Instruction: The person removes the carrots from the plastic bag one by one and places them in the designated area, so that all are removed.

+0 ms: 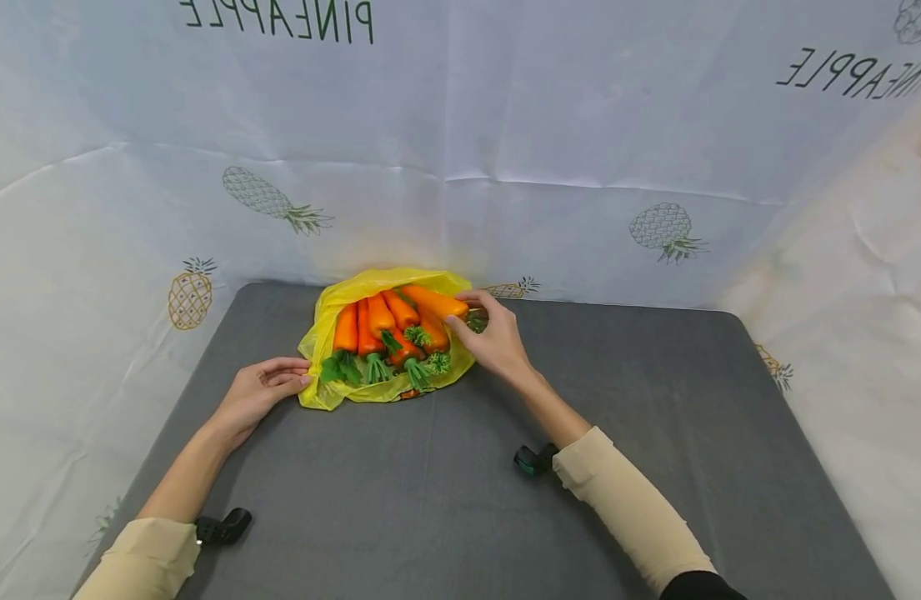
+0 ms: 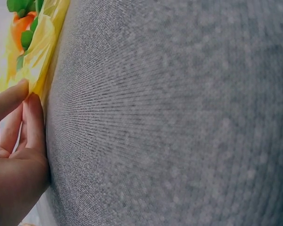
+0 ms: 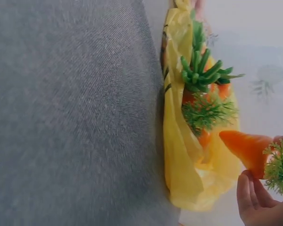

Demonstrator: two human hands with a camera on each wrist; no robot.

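Note:
A yellow plastic bag (image 1: 327, 317) lies open at the far side of the table, with several orange carrots (image 1: 345, 329) with green tops inside it. My left hand (image 1: 256, 396) pinches the bag's left edge between thumb and fingers; the left wrist view shows the pinched yellow film (image 2: 37, 70). My right hand (image 1: 498, 337) holds one carrot (image 1: 433, 300) by its leafy end, over the bag's right side. In the right wrist view that carrot (image 3: 247, 148) points its tip toward the bag opening, and its feathery green top (image 3: 280, 165) sits by the palm.
The grey table (image 1: 460, 500) stretches in front of the bag and to its right. A white cloth (image 1: 543, 125) with pineapple prints hangs right behind the table's far edge. Black wrist cameras (image 1: 223, 527) sit on both forearms.

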